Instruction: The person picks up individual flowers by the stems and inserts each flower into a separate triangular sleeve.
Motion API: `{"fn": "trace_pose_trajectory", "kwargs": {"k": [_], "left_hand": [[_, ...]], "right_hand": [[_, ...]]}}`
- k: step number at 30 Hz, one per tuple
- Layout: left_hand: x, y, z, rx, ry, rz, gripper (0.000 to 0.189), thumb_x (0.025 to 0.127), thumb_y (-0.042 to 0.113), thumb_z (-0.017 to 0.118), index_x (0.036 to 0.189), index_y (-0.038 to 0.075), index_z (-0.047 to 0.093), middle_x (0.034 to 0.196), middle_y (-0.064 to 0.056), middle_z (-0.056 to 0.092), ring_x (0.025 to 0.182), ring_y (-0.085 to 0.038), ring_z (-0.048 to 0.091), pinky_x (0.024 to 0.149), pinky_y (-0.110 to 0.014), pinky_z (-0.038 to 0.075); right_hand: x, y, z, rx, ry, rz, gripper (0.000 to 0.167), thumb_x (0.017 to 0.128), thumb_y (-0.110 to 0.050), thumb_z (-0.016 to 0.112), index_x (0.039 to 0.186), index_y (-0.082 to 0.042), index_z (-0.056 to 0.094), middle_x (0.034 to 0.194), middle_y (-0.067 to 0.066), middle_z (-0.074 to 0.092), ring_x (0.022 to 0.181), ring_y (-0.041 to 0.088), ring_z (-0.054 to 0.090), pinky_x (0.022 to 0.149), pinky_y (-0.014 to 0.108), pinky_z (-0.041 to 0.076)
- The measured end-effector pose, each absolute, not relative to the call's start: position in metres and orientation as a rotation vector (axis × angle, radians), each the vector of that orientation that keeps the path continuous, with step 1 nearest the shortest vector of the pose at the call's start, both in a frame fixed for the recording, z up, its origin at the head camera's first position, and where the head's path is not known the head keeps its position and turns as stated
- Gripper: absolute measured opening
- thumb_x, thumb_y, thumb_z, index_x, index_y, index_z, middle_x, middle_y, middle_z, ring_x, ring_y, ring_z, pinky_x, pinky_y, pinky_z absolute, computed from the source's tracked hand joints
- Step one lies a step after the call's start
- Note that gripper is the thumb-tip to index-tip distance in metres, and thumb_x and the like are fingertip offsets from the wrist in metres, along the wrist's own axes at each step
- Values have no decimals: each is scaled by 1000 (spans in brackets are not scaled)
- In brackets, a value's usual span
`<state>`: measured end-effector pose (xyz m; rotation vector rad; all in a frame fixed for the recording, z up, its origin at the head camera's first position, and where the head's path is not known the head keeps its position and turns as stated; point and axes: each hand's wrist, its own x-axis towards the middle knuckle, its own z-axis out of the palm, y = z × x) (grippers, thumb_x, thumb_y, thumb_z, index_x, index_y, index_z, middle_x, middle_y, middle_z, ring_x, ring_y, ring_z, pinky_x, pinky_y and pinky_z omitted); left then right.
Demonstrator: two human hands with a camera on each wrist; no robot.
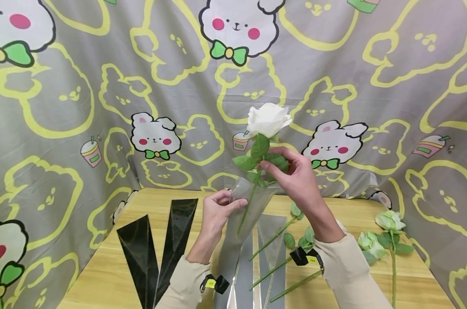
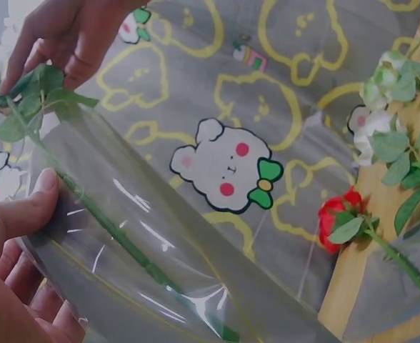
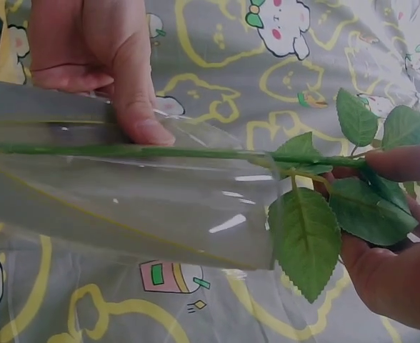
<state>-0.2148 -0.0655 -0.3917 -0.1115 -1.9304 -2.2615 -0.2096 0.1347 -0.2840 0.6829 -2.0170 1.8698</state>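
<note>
A white rose (image 1: 268, 120) stands tilted above the table. My right hand (image 1: 296, 176) pinches its stem among the green leaves (image 3: 306, 239), just below the bloom. The lower stem lies inside a clear greyish flower sleeve (image 1: 249, 221) with thin gold lines (image 2: 121, 289). My left hand (image 1: 218, 212) holds that sleeve near its upper rim, thumb on the near side and fingers behind. In the left wrist view, the stem's cut end (image 2: 229, 334) shows through the film. The bloom is out of the right wrist view.
Two black folded sleeves (image 1: 140, 253) lie at the left of the wooden table (image 1: 98, 266). More greyish sleeves (image 1: 280, 227) lie in the middle. Pale green roses (image 1: 389, 221) and several stems (image 1: 272, 239) lie to the right, with a red rose (image 2: 338, 220). A patterned curtain (image 1: 202, 94) hangs behind.
</note>
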Motion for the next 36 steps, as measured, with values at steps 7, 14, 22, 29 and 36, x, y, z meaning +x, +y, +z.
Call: {"fn": "trace_pose_trajectory", "kwargs": {"k": [7, 14, 22, 29, 36], "left_hand": [[-215, -64, -393, -109, -1927, -2271, 21, 77, 0, 88, 92, -6, 75, 79, -6, 77, 79, -11, 71, 72, -27, 52], [-212, -67, -390, -219, -1954, -2347, 25, 79, -2, 86, 102, -5, 76, 86, -4, 78, 82, -12, 72, 72, -26, 52], [-208, -65, -387, -334, -1931, -2397, 28, 81, -3, 84, 108, -6, 74, 88, -5, 77, 82, -14, 72, 74, -27, 54], [-206, -60, -382, -286, -1917, -2399, 27, 84, -2, 82, 110, -8, 74, 94, -11, 78, 83, -15, 73, 74, -29, 56], [-205, -56, -381, -244, -1893, -2378, 26, 86, -1, 80, 109, -10, 73, 92, -10, 77, 80, -11, 71, 73, -25, 54]], "right_hand": [[-207, 132, -287, 672, -2048, 1837, 24, 95, -4, 72, 118, 0, 70, 99, 16, 70, 70, 26, 71, 65, 35, 60], [-211, 127, -290, 644, -2072, 1836, 24, 93, -3, 73, 117, 1, 70, 101, 16, 67, 71, 24, 72, 65, 37, 61], [-217, 125, -297, 659, -2049, 1811, 21, 93, 0, 73, 114, 2, 71, 94, 16, 70, 66, 24, 71, 62, 34, 60], [-216, 124, -303, 637, -2089, 1751, 19, 91, -1, 76, 109, 1, 72, 101, 16, 72, 67, 19, 70, 61, 29, 58], [-215, 128, -305, 625, -2161, 1678, 14, 90, -3, 77, 103, -2, 74, 94, 13, 71, 64, 12, 56, 56, 22, 45]]}}
